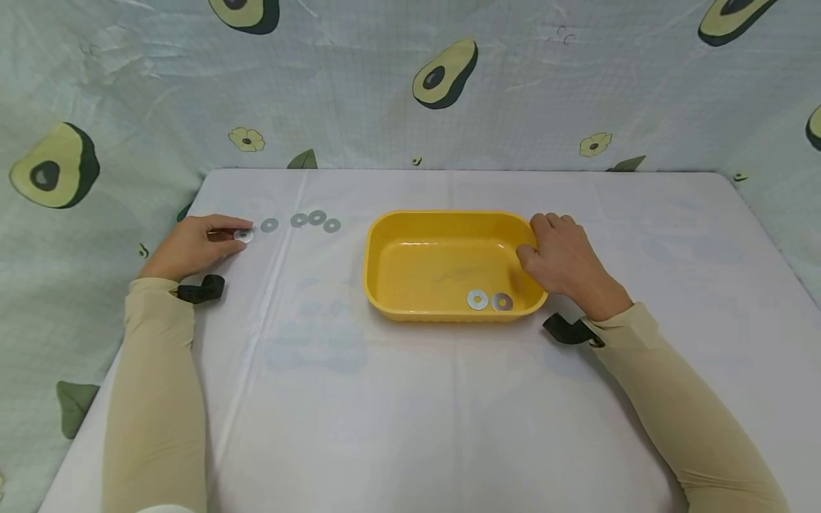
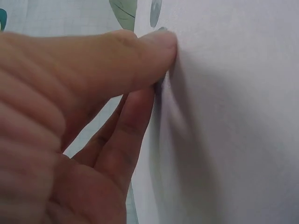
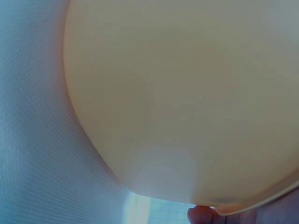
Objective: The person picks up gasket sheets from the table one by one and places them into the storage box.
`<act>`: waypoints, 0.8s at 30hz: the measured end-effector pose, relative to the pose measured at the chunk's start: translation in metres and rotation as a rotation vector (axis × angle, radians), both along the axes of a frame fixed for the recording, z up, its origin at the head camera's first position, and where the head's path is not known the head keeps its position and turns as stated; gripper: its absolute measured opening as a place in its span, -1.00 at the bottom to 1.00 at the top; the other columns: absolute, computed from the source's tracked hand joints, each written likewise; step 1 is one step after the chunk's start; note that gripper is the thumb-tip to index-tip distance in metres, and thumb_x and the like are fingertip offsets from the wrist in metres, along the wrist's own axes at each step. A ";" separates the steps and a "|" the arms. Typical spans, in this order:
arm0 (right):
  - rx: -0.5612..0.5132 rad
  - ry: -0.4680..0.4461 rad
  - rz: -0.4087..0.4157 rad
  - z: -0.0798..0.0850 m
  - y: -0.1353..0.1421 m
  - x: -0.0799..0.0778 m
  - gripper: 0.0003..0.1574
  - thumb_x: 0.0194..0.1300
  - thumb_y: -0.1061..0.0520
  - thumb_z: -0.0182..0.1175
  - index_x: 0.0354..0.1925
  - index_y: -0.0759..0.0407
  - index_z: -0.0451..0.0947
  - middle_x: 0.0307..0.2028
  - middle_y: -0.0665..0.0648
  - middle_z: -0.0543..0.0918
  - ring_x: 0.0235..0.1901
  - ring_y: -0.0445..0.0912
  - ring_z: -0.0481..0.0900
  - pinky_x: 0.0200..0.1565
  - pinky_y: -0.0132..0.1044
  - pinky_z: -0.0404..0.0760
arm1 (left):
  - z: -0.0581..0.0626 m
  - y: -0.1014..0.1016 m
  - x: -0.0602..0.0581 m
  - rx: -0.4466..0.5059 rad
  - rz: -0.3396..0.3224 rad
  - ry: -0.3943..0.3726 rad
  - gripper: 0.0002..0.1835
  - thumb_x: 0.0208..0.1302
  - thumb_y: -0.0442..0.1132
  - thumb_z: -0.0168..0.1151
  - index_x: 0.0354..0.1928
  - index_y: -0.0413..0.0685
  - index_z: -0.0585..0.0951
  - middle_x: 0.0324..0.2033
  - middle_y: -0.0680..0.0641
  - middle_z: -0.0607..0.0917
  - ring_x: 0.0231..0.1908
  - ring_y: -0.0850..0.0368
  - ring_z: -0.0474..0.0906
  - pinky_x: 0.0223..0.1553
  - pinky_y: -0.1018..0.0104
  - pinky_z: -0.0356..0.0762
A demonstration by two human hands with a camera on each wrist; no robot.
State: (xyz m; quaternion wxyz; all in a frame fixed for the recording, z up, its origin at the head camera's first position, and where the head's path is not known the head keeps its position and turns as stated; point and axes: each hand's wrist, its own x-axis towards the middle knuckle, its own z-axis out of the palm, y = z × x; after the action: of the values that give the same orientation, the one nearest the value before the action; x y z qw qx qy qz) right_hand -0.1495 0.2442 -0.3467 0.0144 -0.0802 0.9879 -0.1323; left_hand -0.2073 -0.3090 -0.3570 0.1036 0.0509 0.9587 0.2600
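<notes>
White table: left hand pinches washer, right hand grips tray, whose inside only the head view shows.

No readable text, labels, numbers or signs.

A pale green avocado-print cloth hangs behind and beside a white-covered table.

Yellow tray — seemingly metal washers inside
</notes>
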 end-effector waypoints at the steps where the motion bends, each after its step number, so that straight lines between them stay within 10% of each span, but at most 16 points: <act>1: 0.001 -0.001 0.000 0.000 0.000 0.000 -0.50 0.33 0.10 -0.17 -0.01 0.48 0.44 -0.24 0.36 0.50 -0.22 0.22 0.36 -0.12 0.04 0.39 | 0.000 0.000 0.000 -0.003 0.001 0.007 -0.51 0.46 -0.02 0.26 0.36 0.03 0.59 0.26 -0.29 0.62 0.10 0.06 0.51 -0.07 0.59 0.32; 17: 0.001 0.004 0.010 0.000 0.001 0.000 -0.50 0.35 0.10 -0.18 -0.01 0.49 0.44 -0.25 0.35 0.50 -0.22 0.22 0.36 -0.11 0.04 0.39 | -0.003 -0.001 -0.002 -0.024 0.015 0.033 -0.49 0.42 0.05 0.30 0.27 -0.06 0.65 0.16 -0.32 0.68 0.09 -0.08 0.58 -0.01 0.37 0.42; 24: -0.004 0.006 0.018 0.000 0.001 0.000 -0.51 0.36 0.10 -0.18 -0.02 0.48 0.44 -0.25 0.35 0.50 -0.22 0.22 0.36 -0.11 0.04 0.39 | 0.000 0.001 0.000 -0.030 0.002 0.055 -0.54 0.42 -0.01 0.30 0.25 -0.06 0.66 0.08 -0.29 0.72 -0.02 0.04 0.58 -0.18 0.65 0.35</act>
State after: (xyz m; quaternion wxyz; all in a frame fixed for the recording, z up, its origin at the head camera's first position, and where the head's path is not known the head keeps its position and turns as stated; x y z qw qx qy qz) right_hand -0.1499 0.2455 -0.3469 0.0124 -0.0896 0.9868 -0.1340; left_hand -0.2069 -0.3077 -0.3574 0.0779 0.0555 0.9650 0.2441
